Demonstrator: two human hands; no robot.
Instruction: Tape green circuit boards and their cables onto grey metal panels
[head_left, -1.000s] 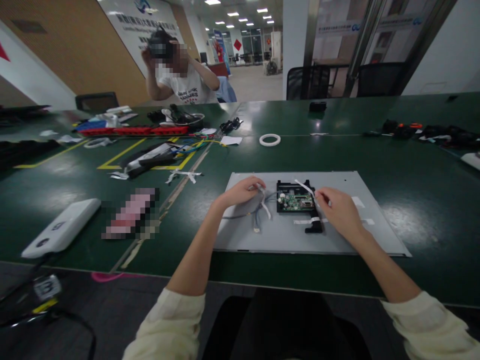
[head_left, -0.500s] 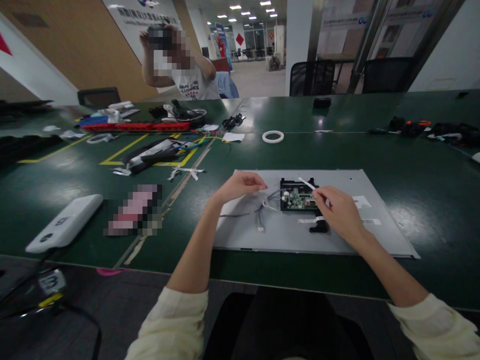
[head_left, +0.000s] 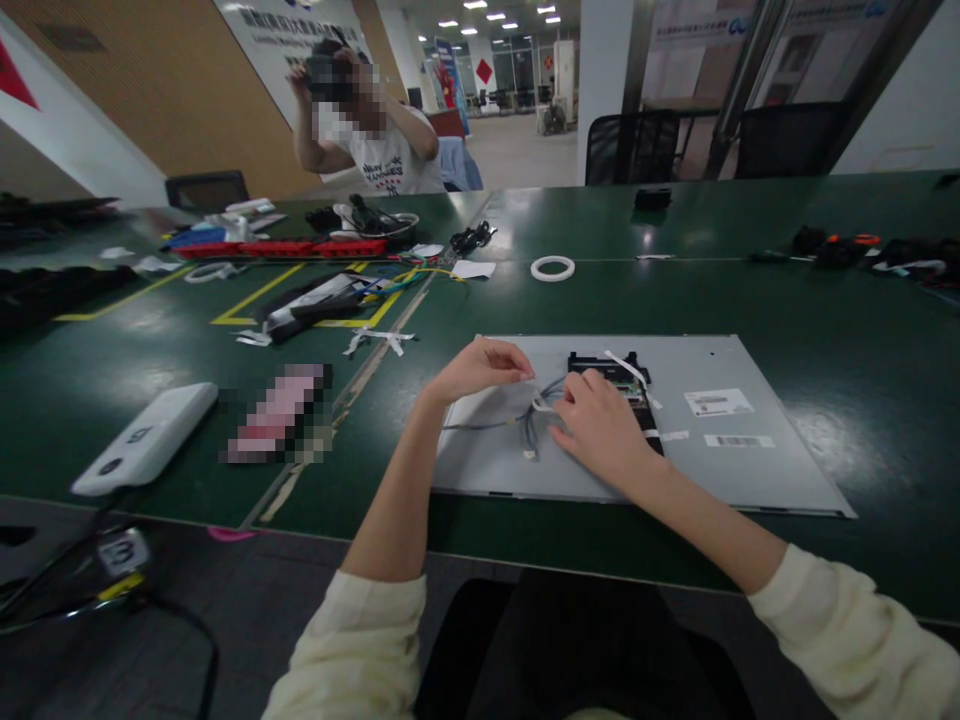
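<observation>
A grey metal panel (head_left: 750, 470) lies flat on the green table in front of me. A black module with a green circuit board (head_left: 626, 380) sits on it, with a white flat ribbon (head_left: 628, 368) sticking up. Thin grey wires (head_left: 517, 420) run left from the board. My left hand (head_left: 480, 368) hovers over the panel's left part, fingers pinched together over the wires; what they grip is too small to name. My right hand (head_left: 600, 430) lies over the board's left side, fingertips at the white connector on the wires.
A white tape ring (head_left: 553, 268) lies behind the panel. To the left lie a white device (head_left: 146, 438), tape scraps (head_left: 379, 340) and a pile of cables (head_left: 330, 300). A red strip (head_left: 281, 248) and tools sit further back. Another person sits across the table. Black gear rests at the far right (head_left: 832, 245).
My right hand has moved left from the board's right side, letting go of the white ribbon, onto the wires at the board's left. My left hand has stayed pinched in nearly the same place.
</observation>
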